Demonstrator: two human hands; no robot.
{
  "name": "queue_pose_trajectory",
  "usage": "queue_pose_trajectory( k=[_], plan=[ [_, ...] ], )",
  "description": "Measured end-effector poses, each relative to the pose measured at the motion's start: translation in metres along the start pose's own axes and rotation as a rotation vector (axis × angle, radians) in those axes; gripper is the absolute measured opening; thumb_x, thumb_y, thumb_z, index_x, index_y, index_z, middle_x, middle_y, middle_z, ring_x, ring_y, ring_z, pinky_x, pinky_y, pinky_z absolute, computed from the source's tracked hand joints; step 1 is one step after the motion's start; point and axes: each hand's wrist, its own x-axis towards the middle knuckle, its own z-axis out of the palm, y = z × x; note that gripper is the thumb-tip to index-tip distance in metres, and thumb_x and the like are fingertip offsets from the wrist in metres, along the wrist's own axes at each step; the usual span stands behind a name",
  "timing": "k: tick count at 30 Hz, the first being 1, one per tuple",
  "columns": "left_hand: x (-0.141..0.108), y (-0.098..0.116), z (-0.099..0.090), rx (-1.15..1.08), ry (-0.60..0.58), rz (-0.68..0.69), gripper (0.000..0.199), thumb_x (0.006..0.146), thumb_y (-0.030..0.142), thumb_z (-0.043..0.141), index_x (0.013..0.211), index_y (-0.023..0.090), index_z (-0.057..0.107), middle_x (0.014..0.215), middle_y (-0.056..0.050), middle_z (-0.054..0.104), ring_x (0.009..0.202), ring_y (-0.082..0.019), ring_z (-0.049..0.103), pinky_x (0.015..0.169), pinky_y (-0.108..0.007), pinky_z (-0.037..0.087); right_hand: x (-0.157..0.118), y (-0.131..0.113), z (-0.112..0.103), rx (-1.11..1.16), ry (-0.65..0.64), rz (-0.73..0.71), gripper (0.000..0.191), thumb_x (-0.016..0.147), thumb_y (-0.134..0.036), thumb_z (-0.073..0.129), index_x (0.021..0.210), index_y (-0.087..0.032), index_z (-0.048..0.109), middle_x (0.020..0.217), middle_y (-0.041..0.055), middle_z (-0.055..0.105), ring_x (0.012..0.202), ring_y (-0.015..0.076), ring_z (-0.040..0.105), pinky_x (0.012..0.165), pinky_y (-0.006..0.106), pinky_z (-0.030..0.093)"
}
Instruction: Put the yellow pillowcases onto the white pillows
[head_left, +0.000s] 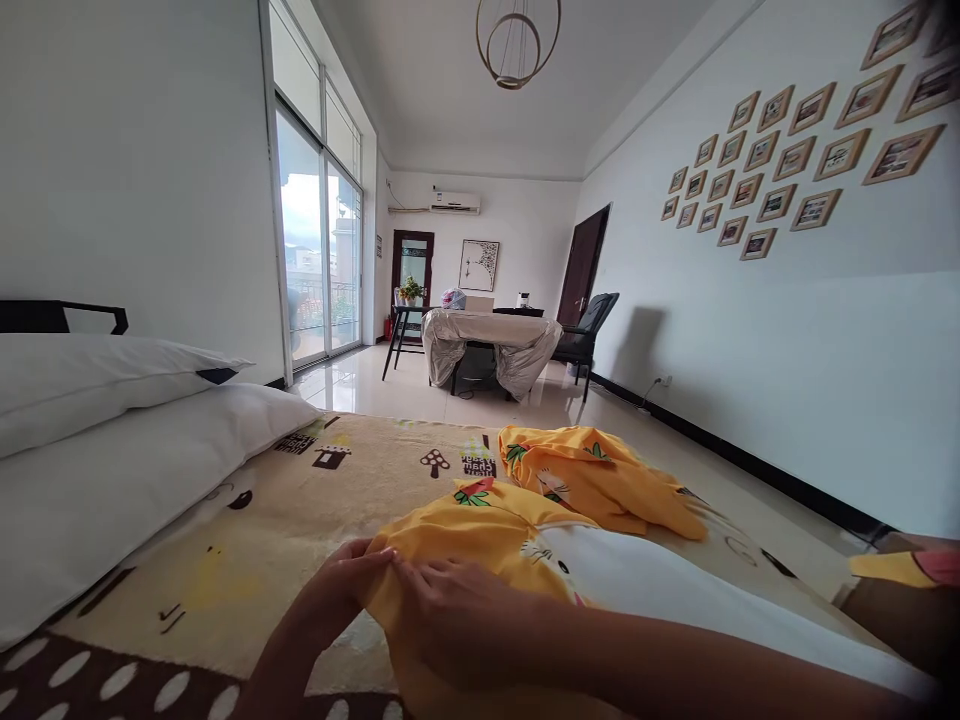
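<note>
A yellow-orange cloth (465,525) with a white printed section and carrot prints lies spread across the bed, its near part hanging toward me. My left hand (351,590) pinches the cloth's left edge between thumb and fingers. Just right of it, my right hand (457,610) is on the same cloth, its fingers bent and gathering the fabric by the left fingertips. The right forearm crosses over the cloth from the right. Behind it lies a second, crumpled orange cloth (600,480) with carrot prints, apart from both hands.
White pillows (150,460) are stacked at the left of the patterned beige blanket (277,520). Beyond the bed stand a covered table (491,328) and a black chair (592,330). Something yellow and red (911,568) shows at the right edge.
</note>
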Motion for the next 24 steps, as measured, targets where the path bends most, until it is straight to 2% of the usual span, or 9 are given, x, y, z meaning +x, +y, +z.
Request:
queue_pose_trajectory(
  k=[3, 7, 9, 12, 15, 18, 21, 22, 24],
  plan=[
    [0.0, -0.001, -0.001, 0.03, -0.014, -0.013, 0.026, 0.066, 0.031, 0.077, 0.082, 0.01, 0.074, 0.073, -0.01, 0.071, 0.064, -0.018, 0.064, 0.061, -0.024, 0.046, -0.018, 0.0, -0.016, 0.056, -0.049, 0.064, 0.077, 0.078, -0.03, 0.059, 0.145, -0.011, 0.027, 0.132, 0.0176, 0.052, 0.115, 0.0287, 0.052, 0.096, 0.037, 0.042],
    [-0.003, 0.0, 0.0, 0.052, -0.031, -0.031, 0.026, 0.07, 0.031, 0.074, 0.088, 0.012, 0.074, 0.081, -0.012, 0.072, 0.068, -0.021, 0.066, 0.065, -0.027, 0.049, -0.048, 0.003, -0.042, 0.045, 0.036, 0.202, 0.066, 0.081, -0.026, 0.055, 0.142, -0.014, 0.034, 0.136, 0.0152, 0.047, 0.124, 0.0285, 0.043, 0.105, 0.041, 0.034],
    [-0.002, -0.001, -0.001, 0.056, -0.01, -0.03, 0.024, 0.07, 0.03, 0.074, 0.087, 0.013, 0.073, 0.082, -0.011, 0.072, 0.07, -0.022, 0.066, 0.066, -0.027, 0.05, -0.067, 0.008, -0.052, 0.036, 0.096, 0.32, 0.059, 0.081, -0.025, 0.053, 0.138, -0.015, 0.038, 0.133, 0.0153, 0.048, 0.122, 0.0285, 0.045, 0.101, 0.042, 0.037],
    [0.002, -0.005, -0.007, 0.069, 0.018, -0.026, 0.024, 0.069, 0.031, 0.075, 0.086, 0.014, 0.072, 0.084, -0.01, 0.072, 0.073, -0.023, 0.067, 0.067, -0.027, 0.051, -0.102, 0.018, -0.058, 0.064, 0.177, 0.578, 0.042, 0.083, -0.027, 0.047, 0.125, -0.018, 0.048, 0.122, 0.0144, 0.053, 0.104, 0.0262, 0.056, 0.087, 0.041, 0.046],
    [0.008, -0.009, -0.011, 0.065, 0.003, -0.025, 0.026, 0.068, 0.032, 0.076, 0.087, 0.014, 0.071, 0.083, -0.009, 0.073, 0.073, -0.022, 0.067, 0.066, -0.027, 0.052, -0.14, 0.025, -0.05, 0.135, 0.231, 0.834, 0.029, 0.085, -0.035, 0.045, 0.108, -0.019, 0.052, 0.109, 0.0116, 0.057, 0.086, 0.0224, 0.058, 0.076, 0.038, 0.047],
    [0.011, -0.01, -0.007, 0.056, 0.07, -0.016, 0.025, 0.063, 0.03, 0.079, 0.08, 0.014, 0.069, 0.077, -0.008, 0.072, 0.069, -0.021, 0.067, 0.064, -0.026, 0.053, -0.171, 0.025, -0.032, 0.312, 0.213, 0.991, 0.026, 0.083, -0.042, 0.047, 0.094, -0.019, 0.053, 0.09, 0.0073, 0.061, 0.075, 0.019, 0.057, 0.069, 0.032, 0.046],
    [0.009, -0.009, 0.0, 0.07, 0.178, -0.02, 0.027, 0.057, 0.026, 0.082, 0.075, 0.014, 0.066, 0.072, -0.006, 0.071, 0.065, -0.021, 0.067, 0.061, -0.026, 0.054, -0.19, 0.013, -0.015, 0.607, 0.184, 1.051, 0.031, 0.08, -0.048, 0.05, 0.086, -0.018, 0.054, 0.078, 0.0051, 0.061, 0.068, 0.0176, 0.056, 0.058, 0.028, 0.045],
    [0.008, -0.009, 0.002, 0.078, 0.202, -0.021, 0.027, 0.056, 0.026, 0.082, 0.075, 0.014, 0.066, 0.071, -0.006, 0.071, 0.064, -0.02, 0.067, 0.059, -0.026, 0.054, -0.193, 0.008, -0.011, 0.718, 0.196, 1.047, 0.035, 0.078, -0.051, 0.051, 0.088, -0.018, 0.056, 0.08, 0.0059, 0.062, 0.07, 0.0185, 0.058, 0.058, 0.028, 0.045],
    [0.006, -0.007, 0.004, 0.093, 0.228, -0.016, 0.027, 0.057, 0.027, 0.081, 0.076, 0.015, 0.066, 0.07, -0.005, 0.071, 0.062, -0.02, 0.067, 0.057, -0.026, 0.053, -0.198, -0.005, -0.004, 0.952, 0.222, 0.982, 0.045, 0.073, -0.055, 0.057, 0.096, -0.016, 0.059, 0.091, 0.009, 0.065, 0.084, 0.0222, 0.061, 0.069, 0.03, 0.049]
  ],
)
